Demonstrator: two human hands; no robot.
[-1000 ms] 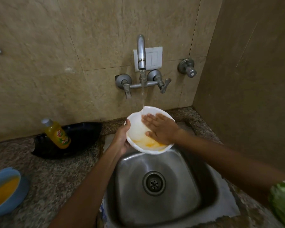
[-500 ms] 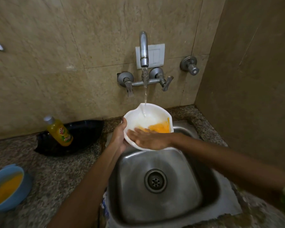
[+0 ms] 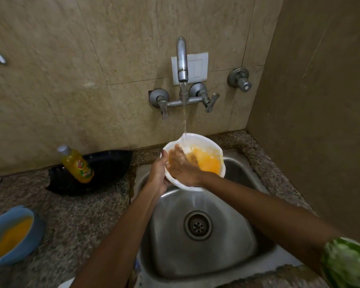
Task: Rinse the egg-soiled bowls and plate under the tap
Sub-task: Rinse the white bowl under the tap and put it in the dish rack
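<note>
Gripping the near-left rim of the white bowl (image 3: 214, 147), the left hand (image 3: 158, 171) curls its fingers under the wall with the thumb over the edge. Inside the bowl the right hand (image 3: 180, 165) lies flat, fingers straight and close together, pressed on the inner wall amid yellow egg wash. That bowl is held tilted above the back edge of the steel sink (image 3: 235, 252), directly under the tap (image 3: 181, 59), whose thin stream (image 3: 184, 121) lands at the bowl's far rim.

Speckled granite counter (image 3: 75, 221) surrounds the sink on the left, back and right. On it, left of the sink, a black dish (image 3: 110, 169) sits against the wall with a yellow bottle (image 3: 77, 164) leaning in it. Nearer the left edge stands a blue bowl (image 3: 0, 227) holding yellow liquid. Beige stone tiles (image 3: 50, 90) cover the back wall, which carries a white switch plate (image 3: 199, 66) behind the spout and a separate round valve (image 3: 239, 79) to the right. A plainer brown wall (image 3: 320, 100) closes the corner on the right.
</note>
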